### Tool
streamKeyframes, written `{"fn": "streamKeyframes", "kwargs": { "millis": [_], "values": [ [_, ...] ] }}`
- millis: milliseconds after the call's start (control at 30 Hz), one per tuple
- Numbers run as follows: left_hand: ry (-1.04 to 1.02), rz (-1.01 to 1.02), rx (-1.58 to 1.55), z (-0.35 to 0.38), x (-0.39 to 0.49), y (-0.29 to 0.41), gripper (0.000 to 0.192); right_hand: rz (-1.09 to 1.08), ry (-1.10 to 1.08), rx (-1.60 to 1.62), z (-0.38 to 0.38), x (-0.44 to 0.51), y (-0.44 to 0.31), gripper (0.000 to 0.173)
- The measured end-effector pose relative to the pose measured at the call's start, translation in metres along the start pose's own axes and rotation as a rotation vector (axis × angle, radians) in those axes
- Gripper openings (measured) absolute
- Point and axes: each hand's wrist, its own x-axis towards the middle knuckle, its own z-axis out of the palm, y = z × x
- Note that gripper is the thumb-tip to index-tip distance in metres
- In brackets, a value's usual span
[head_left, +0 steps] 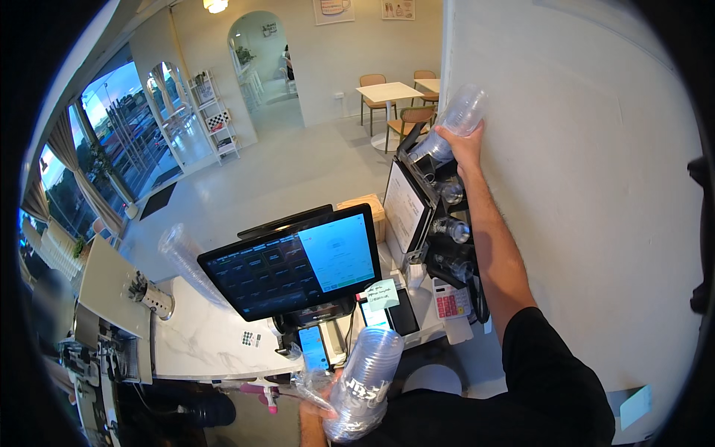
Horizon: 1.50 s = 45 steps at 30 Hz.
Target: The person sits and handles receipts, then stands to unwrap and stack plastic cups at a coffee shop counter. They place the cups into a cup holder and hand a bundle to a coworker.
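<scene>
My left hand [324, 403] grips a stack of clear plastic cups [366, 385] low in front of me; the cups bear white print, and crumpled clear wrap [313, 385] hangs beside them. With my arm stretched far up and to the right, my right hand [468, 144] is around another stack of clear plastic cups [465, 109]. That stack leans at the top of a black cup holder [441, 212] against the wall. Below it, several clear cups [450, 229] lie sideways in the holder's slots. The lower end of the right stack is partly hidden by the holder.
A touchscreen till [290, 262] stands on the white counter [212, 346]. Around it are a clipboard [405, 204], a calculator [451, 300], a phone [314, 347] and a wrapped cup stack [187, 257]. The wall [581, 184] rises close on my right. Tables [390, 92] and chairs are beyond.
</scene>
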Motion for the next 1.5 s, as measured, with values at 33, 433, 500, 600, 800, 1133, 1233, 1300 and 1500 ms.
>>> {"fn": "streamKeyframes", "kwargs": {
  "millis": [33,433,500,600,800,1133,1233,1300,1500],
  "values": [
    [0.005,0.001,0.0,0.0,-0.002,0.0,0.101,-0.002,-0.009,0.002,0.0,-0.001,0.004,0.097],
    [0.074,0.081,-0.018,-0.016,-0.045,-0.003,0.101,-0.243,0.243,-0.521,-0.009,0.002,0.042,0.11],
    [0.093,0.103,0.004,-0.023,-0.056,-0.003,0.1,-0.408,0.285,-0.45,-0.007,-0.003,0.036,0.104],
    [0.068,0.109,0.076,-0.025,-0.058,-0.004,0.1,-0.232,0.078,-0.48,-0.002,-0.007,0.034,0.097],
    [-0.168,0.032,0.253,0.003,-0.009,-0.01,0.1,-0.318,-0.051,-0.588,-0.006,-0.002,0.043,0.091],
    [-0.196,0.024,0.288,-0.007,-0.038,-0.023,0.099,-0.179,-0.145,-0.615,-0.044,-0.018,0.08,0.064],
    [-0.127,0.023,0.286,-0.027,-0.06,-0.023,0.099,-0.067,0.132,-0.498,-0.039,-0.069,0.035,0.053],
    [-0.12,0.03,0.307,-0.034,-0.069,-0.019,0.099,-0.264,0.075,-0.044,-0.024,-0.166,-0.006,0.03],
    [-0.29,0.239,0.523,0.01,-0.071,0.01,0.095,0.654,-1.145,1.167,0.048,-0.452,-0.107,0.082]
  ]
}}
